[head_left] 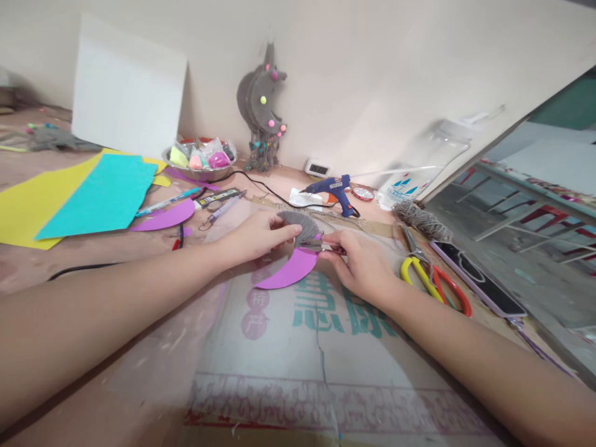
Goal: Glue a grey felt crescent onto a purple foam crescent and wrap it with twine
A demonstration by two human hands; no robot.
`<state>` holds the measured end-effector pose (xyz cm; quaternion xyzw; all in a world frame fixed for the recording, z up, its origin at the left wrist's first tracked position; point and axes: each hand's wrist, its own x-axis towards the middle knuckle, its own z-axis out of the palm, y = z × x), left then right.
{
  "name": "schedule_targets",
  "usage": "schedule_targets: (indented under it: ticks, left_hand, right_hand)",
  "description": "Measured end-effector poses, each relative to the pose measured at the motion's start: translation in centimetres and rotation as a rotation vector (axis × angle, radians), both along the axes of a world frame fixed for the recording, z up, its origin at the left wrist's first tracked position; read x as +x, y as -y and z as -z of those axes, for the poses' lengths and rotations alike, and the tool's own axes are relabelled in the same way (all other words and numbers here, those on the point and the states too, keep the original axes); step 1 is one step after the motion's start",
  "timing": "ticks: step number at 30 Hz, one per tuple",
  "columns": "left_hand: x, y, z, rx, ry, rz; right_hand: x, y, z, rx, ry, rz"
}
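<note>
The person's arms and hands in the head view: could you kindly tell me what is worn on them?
The left hand and right hand are ungloved. The left forearm and right forearm are bare, with no sleeve, watch or bracelet visible.

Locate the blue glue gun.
Head view, just right of centre: the blue glue gun sits beyond the right hand, left of the clear plastic bottle.
</note>
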<state>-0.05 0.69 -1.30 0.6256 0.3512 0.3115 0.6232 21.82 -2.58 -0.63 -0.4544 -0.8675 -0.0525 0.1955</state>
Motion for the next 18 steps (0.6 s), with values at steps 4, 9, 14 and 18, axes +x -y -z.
schedule_targets:
  ticks: [4, 9, 14, 18]
  left_hand:
    - [0.01, 0.01, -0.12, 0.017, -0.003, -0.010]
    - [0.03, 0.02, -0.21, 0.025, -0.004, -0.001]
    - [-0.02, -0.06, -0.05, 0.028, 0.002, 0.015]
    - [0.00, -0.04, -0.11, 0.056, -0.013, 0.013]
  right_hand:
    - [-0.06, 0.03, -0.09, 0.007, 0.016, 0.009]
    - [-0.09, -0.03, -0.03, 0.010, 0.018, 0.009]
    - [-0.13, 0.01, 0.00, 0.016, 0.033, -0.009]
    - [-0.16, -0.04, -0.09, 0.053, 0.043, -0.027]
